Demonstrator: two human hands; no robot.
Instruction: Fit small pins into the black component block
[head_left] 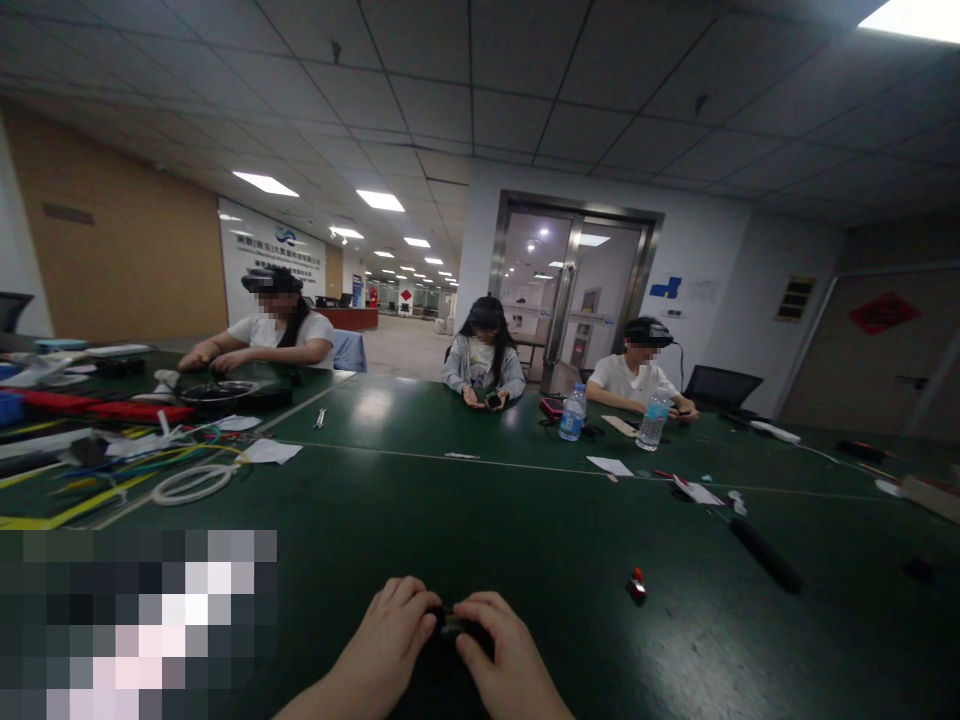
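Close to the near edge of the green table, my left hand and my right hand meet around a small dark object. Fingers of both hands are curled over its two ends, left and right. Only its middle shows between them, so its kind cannot be made out. To the right, apart from my hands, lies a small red and black item with a shiny face.
Across the table sit three people wearing headsets. Two water bottles stand at the far side. A coiled white tube, wires and papers are on the left, with a wrench beyond. A black rod-like object lies at right.
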